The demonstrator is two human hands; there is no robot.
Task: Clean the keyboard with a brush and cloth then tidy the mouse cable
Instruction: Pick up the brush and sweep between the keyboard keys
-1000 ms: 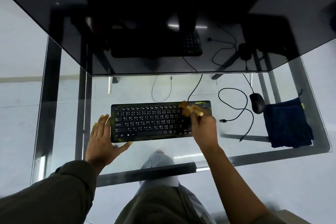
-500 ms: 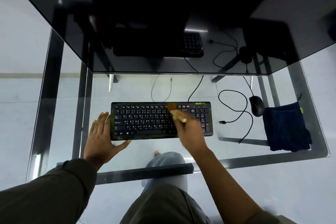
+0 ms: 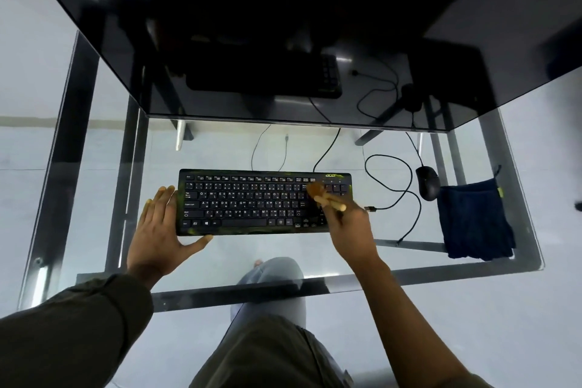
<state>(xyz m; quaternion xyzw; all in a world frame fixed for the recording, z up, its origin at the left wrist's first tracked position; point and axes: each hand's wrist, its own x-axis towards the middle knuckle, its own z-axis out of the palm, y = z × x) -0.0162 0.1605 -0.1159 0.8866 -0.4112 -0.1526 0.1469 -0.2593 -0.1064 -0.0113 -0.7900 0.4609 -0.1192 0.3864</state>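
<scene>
A black keyboard lies flat on the glass desk. My left hand rests open against the keyboard's left end, fingers flat on the glass and thumb along its front edge. My right hand grips a small wooden-handled brush, whose bristles touch the keys just left of the number pad. A black mouse sits to the right, its cable looping loosely between mouse and keyboard. A dark blue cloth lies folded at the far right.
A dark glass shelf overhangs the back of the desk and mirrors the keyboard and mouse. The keyboard's own cable runs back under the shelf. My knees show through the glass below. The desk's front edge lies close to my arms.
My right hand swept the brush left to the middle keys, then back right to near the number pad. My left hand stayed put on the keyboard's left end.
</scene>
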